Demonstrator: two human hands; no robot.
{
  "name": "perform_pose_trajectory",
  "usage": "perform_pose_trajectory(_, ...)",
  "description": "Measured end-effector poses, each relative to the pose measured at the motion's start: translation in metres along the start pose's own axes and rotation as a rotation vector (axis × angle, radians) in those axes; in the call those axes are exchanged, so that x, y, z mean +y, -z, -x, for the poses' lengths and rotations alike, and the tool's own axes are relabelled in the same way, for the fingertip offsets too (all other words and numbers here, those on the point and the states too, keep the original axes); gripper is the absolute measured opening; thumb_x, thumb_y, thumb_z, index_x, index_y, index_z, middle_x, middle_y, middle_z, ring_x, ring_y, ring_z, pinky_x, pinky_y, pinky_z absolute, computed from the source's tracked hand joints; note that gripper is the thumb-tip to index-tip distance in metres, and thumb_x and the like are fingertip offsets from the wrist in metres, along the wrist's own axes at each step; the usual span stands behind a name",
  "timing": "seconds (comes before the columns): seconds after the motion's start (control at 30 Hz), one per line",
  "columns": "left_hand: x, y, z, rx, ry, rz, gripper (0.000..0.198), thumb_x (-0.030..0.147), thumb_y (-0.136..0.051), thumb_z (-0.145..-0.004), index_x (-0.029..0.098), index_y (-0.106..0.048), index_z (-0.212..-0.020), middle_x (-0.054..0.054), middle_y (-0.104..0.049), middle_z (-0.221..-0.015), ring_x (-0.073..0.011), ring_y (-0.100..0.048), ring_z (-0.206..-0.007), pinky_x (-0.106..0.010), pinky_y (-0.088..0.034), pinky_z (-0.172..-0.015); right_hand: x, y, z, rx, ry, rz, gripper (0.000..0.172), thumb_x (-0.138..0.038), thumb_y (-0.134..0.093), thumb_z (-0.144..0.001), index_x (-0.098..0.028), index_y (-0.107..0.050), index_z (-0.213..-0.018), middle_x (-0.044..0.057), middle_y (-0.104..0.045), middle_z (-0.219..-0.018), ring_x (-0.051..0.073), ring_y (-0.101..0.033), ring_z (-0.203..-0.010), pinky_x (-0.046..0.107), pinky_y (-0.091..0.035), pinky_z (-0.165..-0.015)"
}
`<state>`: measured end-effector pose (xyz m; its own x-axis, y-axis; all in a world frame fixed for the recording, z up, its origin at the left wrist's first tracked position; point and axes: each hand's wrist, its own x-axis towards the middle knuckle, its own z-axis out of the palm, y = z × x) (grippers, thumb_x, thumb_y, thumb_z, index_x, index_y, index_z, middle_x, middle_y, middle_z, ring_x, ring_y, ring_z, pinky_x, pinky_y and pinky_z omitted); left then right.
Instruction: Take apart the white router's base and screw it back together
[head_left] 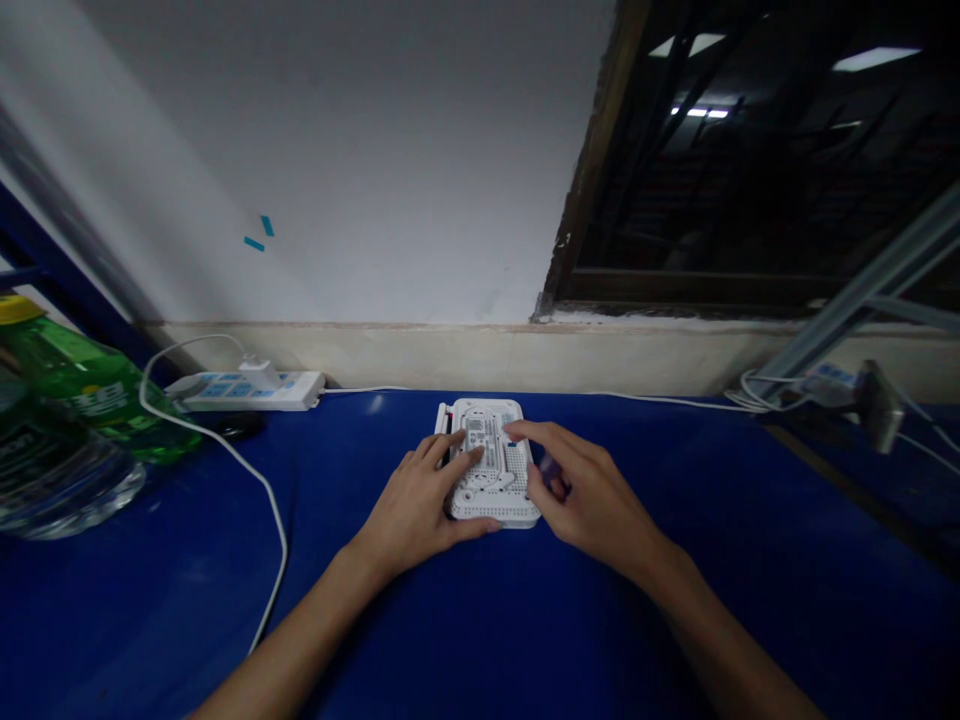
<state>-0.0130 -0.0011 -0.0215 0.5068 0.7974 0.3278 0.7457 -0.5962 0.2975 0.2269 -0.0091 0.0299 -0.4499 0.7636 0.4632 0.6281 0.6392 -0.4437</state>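
A white plastic router-like device (pixel 489 452) lies bottom-up on the blue table (pixel 480 620), with a label and vent holes showing. My left hand (pixel 420 505) rests on its left side, fingers spread, thumb along the near edge. My right hand (pixel 581 490) is at its right side. Its index finger reaches onto the top of the device, and the other fingers curl round a small purplish object that I cannot make out.
A white power strip (pixel 247 390) with a plug and a white cable (pixel 225 450) lies at the back left. A green bottle (pixel 82 385) and a clear water jug (pixel 52 470) stand at the left. More cables and a metal frame (pixel 855 300) are at the right, under a dark window.
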Motion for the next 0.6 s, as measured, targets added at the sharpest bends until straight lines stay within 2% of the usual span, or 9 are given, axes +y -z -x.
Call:
perform_pose_trajectory(0.07,0.0002,0.0003,0.0002,0.001,-0.002,0.001,0.081,0.074,-0.068,-0.081,0.025,-0.052,-0.144,-0.017,-0.048,-0.150,-0.0391,-0.049,-0.133,-0.060,-0.049,-0.103,-0.0012,0.0014,-0.0003,-0.003,0.000,0.017,0.060,-0.006,-0.056,-0.082,-0.028,-0.051,-0.138,0.006,-0.068,-0.127,0.018,-0.070,-0.087,0.032,-0.057,-0.077)
perform_pose_trajectory(0.1,0.0003,0.0005,0.0003,0.002,-0.003,0.003,0.081,0.074,-0.068,-0.082,0.025,-0.052,-0.144,-0.016,-0.048,-0.150,-0.0390,-0.049,-0.133,-0.060,-0.049,-0.102,-0.0015,0.0017,-0.0005,-0.003,-0.006,0.029,0.059,-0.006,-0.057,-0.082,-0.028,-0.052,-0.137,0.006,-0.069,-0.126,0.018,-0.070,-0.087,0.032,-0.057,-0.076)
perform_pose_trajectory(0.2,0.0004,0.0006,0.0001,0.002,-0.002,0.006,0.080,0.074,-0.067,-0.082,0.025,-0.051,-0.144,-0.016,-0.048,-0.150,-0.0392,-0.049,-0.133,-0.061,-0.049,-0.101,-0.0004,0.0011,-0.0009,0.008,-0.027,0.023,0.038,-0.016,-0.058,-0.092,-0.027,-0.058,-0.129,0.005,-0.072,-0.117,0.017,-0.070,-0.082,0.030,-0.057,-0.071)
perform_pose_trajectory(0.27,0.0002,0.0004,-0.0001,0.000,-0.002,0.003,0.080,0.074,-0.067,-0.082,0.025,-0.051,-0.144,-0.017,-0.047,-0.151,-0.0393,-0.049,-0.133,-0.060,-0.050,-0.101,0.0005,0.0006,-0.0009,0.015,-0.026,-0.008,0.032,-0.019,-0.054,-0.097,-0.027,-0.059,-0.127,0.004,-0.073,-0.114,0.015,-0.068,-0.074,0.028,-0.056,-0.068)
perform_pose_trajectory(0.33,-0.0002,0.0001,-0.0002,-0.002,-0.005,-0.001,0.081,0.074,-0.066,-0.082,0.024,-0.051,-0.144,-0.017,-0.047,-0.151,-0.0392,-0.049,-0.134,-0.060,-0.049,-0.102,0.0001,0.0009,-0.0005,0.007,-0.015,-0.028,0.041,-0.012,-0.054,-0.093,-0.027,-0.056,-0.132,0.004,-0.071,-0.117,0.012,-0.066,-0.069,0.027,-0.055,-0.067)
perform_pose_trajectory(0.43,-0.0004,0.0001,0.0000,-0.002,-0.011,-0.005,0.082,0.075,-0.066,-0.082,0.023,-0.051,-0.144,-0.017,-0.047,-0.151,-0.0388,-0.048,-0.134,-0.060,-0.049,-0.102,-0.0011,0.0017,0.0002,-0.011,-0.004,-0.001,0.061,-0.005,-0.057,-0.082,-0.029,-0.051,-0.137,0.003,-0.069,-0.123,0.013,-0.066,-0.071,0.027,-0.055,-0.067)
perform_pose_trajectory(0.47,-0.0003,0.0003,0.0000,-0.001,-0.011,-0.006,0.082,0.075,-0.066,-0.082,0.023,-0.051,-0.144,-0.017,-0.047,-0.151,-0.0388,-0.048,-0.134,-0.060,-0.049,-0.102,-0.0010,0.0015,0.0003,-0.011,-0.007,0.019,0.060,-0.006,-0.058,-0.082,-0.029,-0.052,-0.137,0.003,-0.069,-0.123,0.013,-0.066,-0.073,0.028,-0.055,-0.067)
perform_pose_trajectory(0.6,0.0003,0.0005,0.0000,0.005,-0.009,-0.006,0.079,0.073,-0.066,-0.083,0.024,-0.051,-0.144,-0.017,-0.048,-0.150,-0.0386,-0.049,-0.134,-0.059,-0.049,-0.102,0.0020,-0.0004,0.0006,0.006,-0.009,0.033,0.037,-0.020,-0.055,-0.096,-0.029,-0.056,-0.132,0.003,-0.073,-0.118,0.015,-0.068,-0.077,0.028,-0.054,-0.067)
